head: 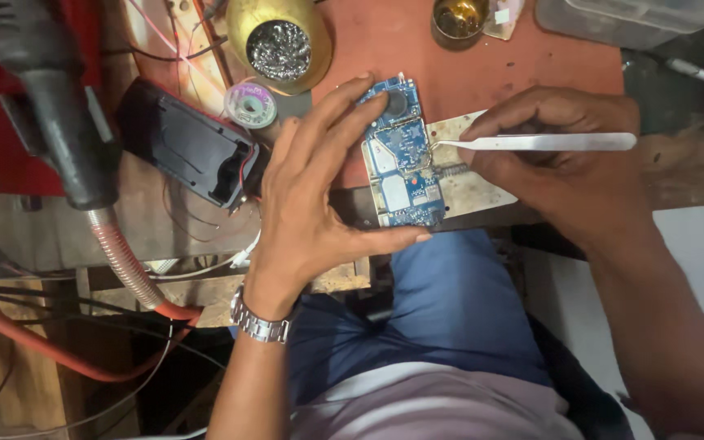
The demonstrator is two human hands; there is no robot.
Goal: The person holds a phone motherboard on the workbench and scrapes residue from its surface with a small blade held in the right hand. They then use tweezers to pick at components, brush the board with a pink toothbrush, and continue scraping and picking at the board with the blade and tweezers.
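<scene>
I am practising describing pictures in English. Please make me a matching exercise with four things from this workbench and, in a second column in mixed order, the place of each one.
Things:
1. circuit board
2. tweezers
3. wristwatch
4. wire-wool tip cleaner

Places:
A. in a gold-coloured bowl at the top of the bench
B. under the fingers of the left hand
C. held in the right hand
D. around the left wrist

Pairs: 1-B, 2-C, 3-D, 4-A
</scene>
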